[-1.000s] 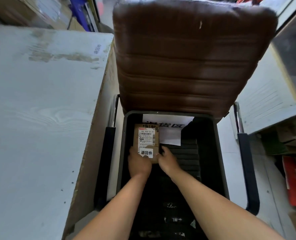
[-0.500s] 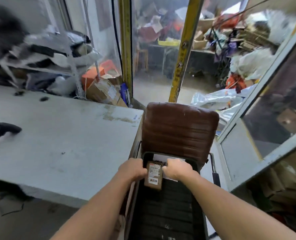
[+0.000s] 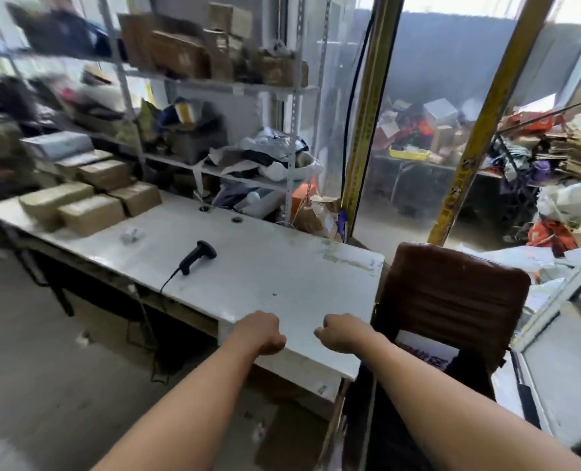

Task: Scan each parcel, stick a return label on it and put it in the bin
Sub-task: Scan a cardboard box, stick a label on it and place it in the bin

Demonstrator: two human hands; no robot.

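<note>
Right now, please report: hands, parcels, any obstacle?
Left hand, right hand empty, loosely curled. Brown cardboard parcels wait far left. Black handheld scanner between; nothing blocking.

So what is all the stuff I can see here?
table: one, white, centre.
scanner: one, black, corded, lying on the table.
boxes: several, brown, stacked at the table's far left end.
small item: one, pale, on the table near the boxes; too blurred to name.
shelves: grey metal, behind the table, crowded with boxes and bags.
chair: one, brown, right of the table.
bin: one, black, on the chair seat, with a white sign.
left hand: loosely curled, empty, over the table's near edge.
right hand: same, beside it.
</note>
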